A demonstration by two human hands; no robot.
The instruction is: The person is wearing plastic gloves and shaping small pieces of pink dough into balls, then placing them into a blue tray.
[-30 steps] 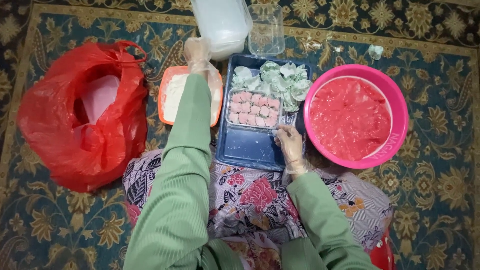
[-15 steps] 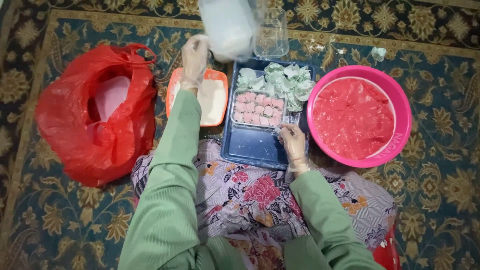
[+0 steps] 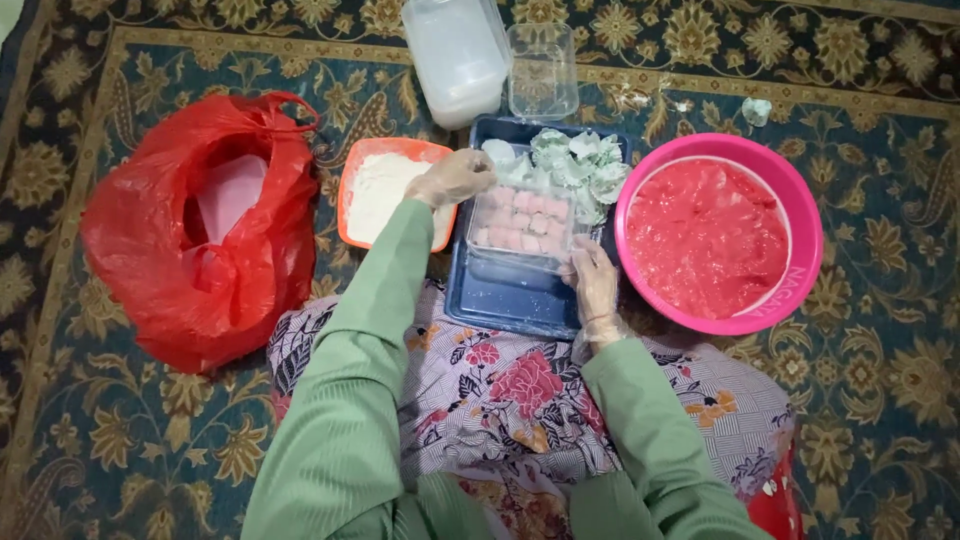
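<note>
Both gloved hands grip one clear plastic box of pink sweets (image 3: 520,225): the left hand (image 3: 455,177) closed on its far-left corner, the right hand (image 3: 592,280) seemingly pinching its near-right corner. The box sits inside one blue rectangular tray (image 3: 505,300), beside folded pale green wrappers (image 3: 575,165). Crowding the tray's edges are one orange flour dish (image 3: 385,190) on the left and one round pink basin (image 3: 718,235) on the right; two clear tubs (image 3: 490,60) stand beyond.

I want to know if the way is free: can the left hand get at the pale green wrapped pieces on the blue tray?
Probably yes. The left hand is at the tray's upper left corner, right beside the green wrapped pieces, with nothing lying between them. The clear box of pink pieces sits below that path.
</note>
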